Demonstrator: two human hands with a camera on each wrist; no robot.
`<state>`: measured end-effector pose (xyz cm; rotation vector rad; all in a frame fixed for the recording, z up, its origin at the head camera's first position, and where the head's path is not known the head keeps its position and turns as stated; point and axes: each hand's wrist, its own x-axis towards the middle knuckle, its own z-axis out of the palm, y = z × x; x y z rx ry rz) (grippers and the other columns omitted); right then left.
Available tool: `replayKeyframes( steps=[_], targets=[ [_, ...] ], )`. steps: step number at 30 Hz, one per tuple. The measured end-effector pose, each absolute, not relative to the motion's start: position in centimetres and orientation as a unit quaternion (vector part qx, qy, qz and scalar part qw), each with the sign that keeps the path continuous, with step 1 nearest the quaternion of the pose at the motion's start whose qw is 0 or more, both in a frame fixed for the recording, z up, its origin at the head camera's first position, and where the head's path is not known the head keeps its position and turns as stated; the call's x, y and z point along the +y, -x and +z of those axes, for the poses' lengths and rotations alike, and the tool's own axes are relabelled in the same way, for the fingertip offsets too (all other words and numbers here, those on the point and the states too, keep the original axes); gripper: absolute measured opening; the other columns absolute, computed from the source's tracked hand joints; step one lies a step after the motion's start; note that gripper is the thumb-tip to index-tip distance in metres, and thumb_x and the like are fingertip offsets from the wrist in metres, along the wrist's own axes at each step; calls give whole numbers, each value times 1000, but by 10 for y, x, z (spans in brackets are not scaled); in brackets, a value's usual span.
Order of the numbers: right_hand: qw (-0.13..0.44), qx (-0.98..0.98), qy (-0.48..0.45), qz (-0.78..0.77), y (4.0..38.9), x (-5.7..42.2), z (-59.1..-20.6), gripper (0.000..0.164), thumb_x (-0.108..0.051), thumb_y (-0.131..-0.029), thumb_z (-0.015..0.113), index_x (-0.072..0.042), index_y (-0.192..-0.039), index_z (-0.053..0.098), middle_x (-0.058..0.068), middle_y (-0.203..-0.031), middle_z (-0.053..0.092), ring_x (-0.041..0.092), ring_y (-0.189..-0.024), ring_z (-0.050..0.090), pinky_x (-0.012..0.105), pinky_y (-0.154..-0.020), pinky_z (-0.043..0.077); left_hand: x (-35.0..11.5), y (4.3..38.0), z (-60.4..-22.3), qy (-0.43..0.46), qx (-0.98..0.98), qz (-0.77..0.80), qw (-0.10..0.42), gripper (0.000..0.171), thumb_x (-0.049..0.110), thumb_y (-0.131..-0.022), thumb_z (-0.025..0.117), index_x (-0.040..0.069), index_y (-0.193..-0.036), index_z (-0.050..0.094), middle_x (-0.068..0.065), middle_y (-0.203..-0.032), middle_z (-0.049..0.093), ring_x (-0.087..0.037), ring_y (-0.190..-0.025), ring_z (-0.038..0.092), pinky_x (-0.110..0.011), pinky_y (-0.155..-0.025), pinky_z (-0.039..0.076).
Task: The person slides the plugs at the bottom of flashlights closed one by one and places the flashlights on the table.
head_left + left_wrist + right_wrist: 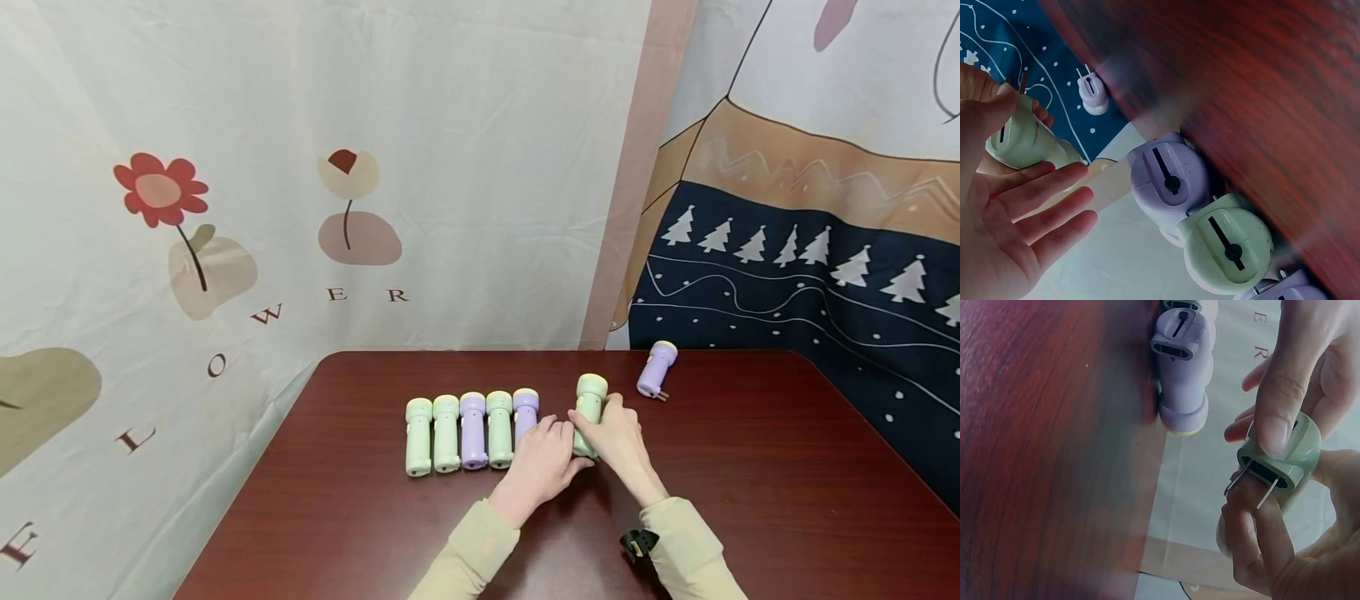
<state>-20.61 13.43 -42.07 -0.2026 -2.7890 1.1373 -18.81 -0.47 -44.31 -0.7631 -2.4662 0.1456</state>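
A light green flashlight (592,390) with a yellowish rim is raised off the table, held in my right hand (621,437). Two metal plug prongs (1266,495) stick out of its base, and the right fingers curl beneath them. My left hand (542,458) is beside it, its thumb (1275,428) pressing on the base near the prongs. The other left fingers (1063,215) stretch out, fairly straight. To the left stands a row of several flashlights, green and purple; the nearest purple flashlight (526,406) is partly behind my left hand.
Another purple flashlight (657,368), prongs out, is at the back right of the dark red wooden table (750,483). Printed cloth (480,167) hangs behind the table. A black device (640,544) is strapped at the right wrist.
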Motion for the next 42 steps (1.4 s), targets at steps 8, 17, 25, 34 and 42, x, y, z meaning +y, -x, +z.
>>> replayKeyframes(
  steps=[8, 17, 25, 34, 42],
  targets=[
    [72, -922, 61, 375, 204, 130, -418, 59, -40, -82, 67, 8, -109, 47, 25, -89, 62, 29, -71, 63, 36, -58, 49, -5, 188, -443, 276, -917, 61, 281, 57, 63, -83, 57, 11, -107, 63, 4, -92, 67, -11, -94, 61, -21, -76, 51],
    [86, -925, 53, 366, 203, 127, -416, 56, -41, -82, 67, 7, -104, 49, 23, -85, 62, 27, -66, 61, 31, -53, 46, -6, 185, -440, 278, -915, 59, 286, 55, 58, -84, 58, 8, -107, 63, 3, -93, 69, -12, -97, 62, -21, -76, 53],
    [88, -923, 52, 370, 201, 126, -411, 56, -40, -82, 67, 8, -104, 48, 23, -85, 61, 27, -64, 61, 31, -53, 46, -6, 186, -438, 280, -919, 36, 276, 53, 51, -84, 61, 5, -110, 62, 0, -93, 71, -13, -99, 63, -22, -76, 54],
    [94, -926, 51, 362, 201, 125, -410, 52, -38, -82, 68, 7, -101, 49, 23, -83, 61, 30, -66, 60, 36, -56, 46, -6, 186, -438, 282, -920, 25, 271, 48, 48, -84, 62, 6, -106, 63, 0, -88, 72, -13, -99, 63, -23, -74, 55],
    [93, -927, 51, 361, 202, 125, -412, 53, -38, -82, 68, 7, -101, 48, 23, -82, 60, 30, -65, 60, 35, -55, 46, -6, 186, -438, 284, -921, 19, 266, 45, 46, -84, 63, 6, -103, 64, 0, -86, 71, -13, -97, 63, -24, -71, 55]
  ],
)
